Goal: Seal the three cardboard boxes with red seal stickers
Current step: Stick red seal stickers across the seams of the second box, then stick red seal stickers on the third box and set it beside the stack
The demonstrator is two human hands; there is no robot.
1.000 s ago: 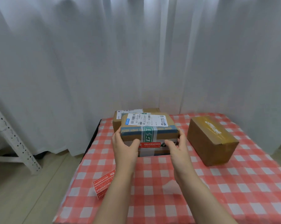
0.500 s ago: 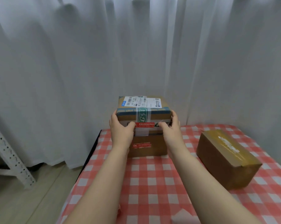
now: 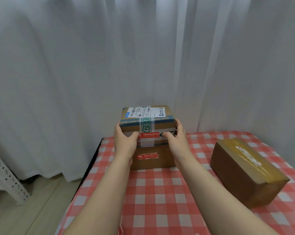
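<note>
A cardboard box with a white label and green tape (image 3: 146, 121) sits stacked on a second cardboard box (image 3: 153, 160) at the far end of the table. Each carries a red seal sticker on its front, the upper sticker (image 3: 148, 135) and the lower sticker (image 3: 147, 156). My left hand (image 3: 124, 141) grips the top box's left side, thumb on the front. My right hand (image 3: 175, 138) grips its right side. A third brown box (image 3: 248, 170) with clear tape on top lies to the right, no red sticker visible on it.
The table wears a red-and-white checked cloth (image 3: 160, 192). White curtains (image 3: 143, 56) hang close behind the boxes. A white perforated metal rack leg (image 3: 7, 180) stands on the floor at the left. A bit of red sticker sheet (image 3: 120, 232) peeks at the bottom edge.
Both hands lifted the labelled box from the table in front and set it on top of the rear box. The view tilted, so the sticker sheet at the left slid out of sight.
</note>
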